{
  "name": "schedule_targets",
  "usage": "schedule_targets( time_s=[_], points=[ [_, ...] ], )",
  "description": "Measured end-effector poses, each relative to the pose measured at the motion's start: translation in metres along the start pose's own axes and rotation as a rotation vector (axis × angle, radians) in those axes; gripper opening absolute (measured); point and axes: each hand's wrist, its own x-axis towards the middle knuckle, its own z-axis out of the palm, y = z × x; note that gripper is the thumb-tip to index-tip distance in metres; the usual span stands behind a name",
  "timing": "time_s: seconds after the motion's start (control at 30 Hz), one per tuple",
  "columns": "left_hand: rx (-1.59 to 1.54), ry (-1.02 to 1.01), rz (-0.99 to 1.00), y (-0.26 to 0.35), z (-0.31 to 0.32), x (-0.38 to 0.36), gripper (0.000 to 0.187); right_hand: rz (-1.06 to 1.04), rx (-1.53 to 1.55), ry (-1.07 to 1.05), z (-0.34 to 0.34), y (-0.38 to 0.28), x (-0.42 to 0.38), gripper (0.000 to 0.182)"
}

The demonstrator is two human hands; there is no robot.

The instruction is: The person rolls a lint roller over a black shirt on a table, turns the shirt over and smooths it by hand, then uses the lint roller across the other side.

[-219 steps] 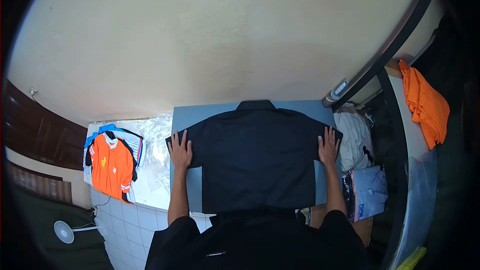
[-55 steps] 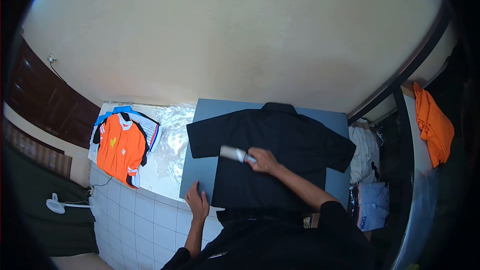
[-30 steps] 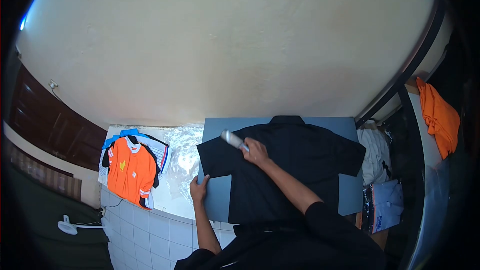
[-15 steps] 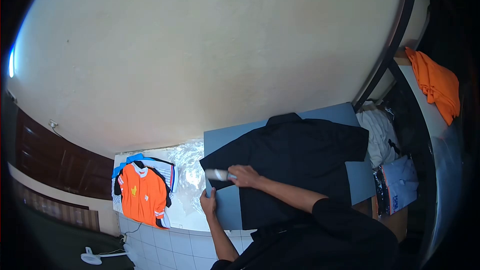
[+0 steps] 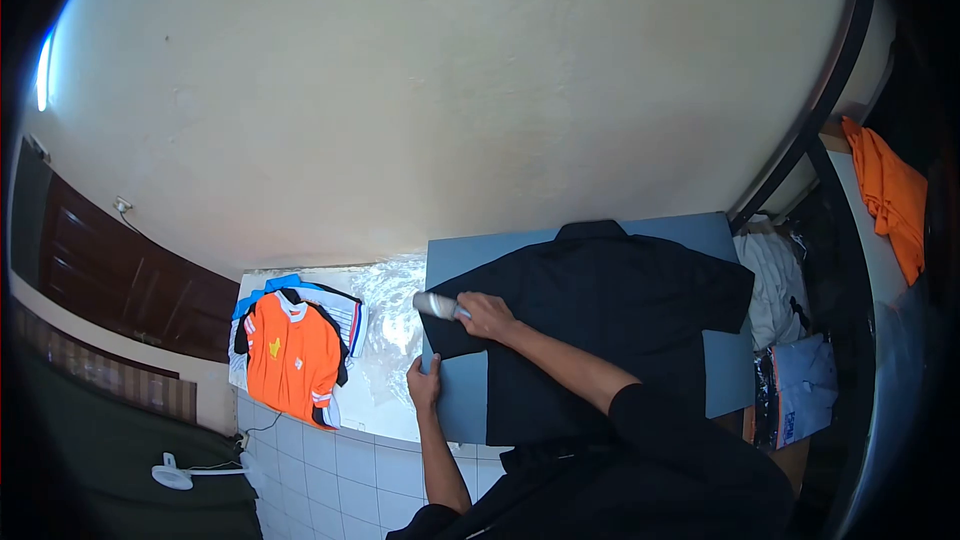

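Beside me on the left, an orange jersey (image 5: 283, 360) lies flat on a white counter (image 5: 385, 395), stacked over a white and blue shirt (image 5: 338, 305), with crinkled clear plastic (image 5: 392, 310) between that pile and my work. Farther right, an orange cloth (image 5: 893, 195) hangs over a ledge, pale garments (image 5: 775, 275) sit heaped below it, and a packaged light blue shirt (image 5: 803, 390) lies nearer me. A small white fan (image 5: 180, 475) stands on the floor at lower left.

Straight ahead, the black shirt (image 5: 610, 315) is spread face down on a grey board (image 5: 725, 380), collar toward the wall, its near hem running under my own dark top (which hides the shirt's lower edge). My right hand (image 5: 487, 315) is wrapped tight around the handle of a lint roller (image 5: 436, 305), whose pale head lies over the shirt's left sleeve at the board's edge. My left hand (image 5: 424, 383) rests with loose fingers on the board's left edge, just below that sleeve, gripping nothing that I can make out.
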Motion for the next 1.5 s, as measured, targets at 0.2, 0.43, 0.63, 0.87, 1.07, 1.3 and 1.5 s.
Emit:
schedule_targets(
  time_s=[0.2, 0.43, 0.63, 0.87, 1.07, 1.3, 1.5],
  points=[
    [0.016, 0.04, -0.03, 0.007, 0.003, -0.003, 0.06, 0.136, 0.183, 0.197, 0.004, -0.026, -0.023, 0.028],
    [0.276, 0.398, 0.334, 0.044, 0.022, -0.004, 0.056, 0.526, 0.282, 0.155, -0.042, -0.023, -0.121, 0.028],
    [0.523, 0.029, 0.624, 0.117, 0.067, 0.032, 0.054, 0.324, -0.004, 0.233, -0.036, 0.009, -0.117, 0.028],
    [0.705, 0.069, 0.596, 0.105, 0.078, 0.047, 0.055, 0.481, -0.215, 0.416, -0.079, 0.078, -0.085, 0.029],
    [0.729, 0.064, 0.579, 0.108, 0.079, 0.045, 0.056, 0.542, -0.152, 0.4, -0.106, 0.064, -0.078, 0.027],
    [0.723, 0.081, 0.595, 0.108, 0.079, 0.046, 0.056, 0.457, -0.169, 0.241, -0.068, 0.048, -0.099, 0.029],
    [0.733, 0.078, 0.589, 0.106, 0.081, 0.046, 0.057, 0.608, -0.199, 0.592, -0.105, 0.084, -0.097, 0.028]
  ],
)
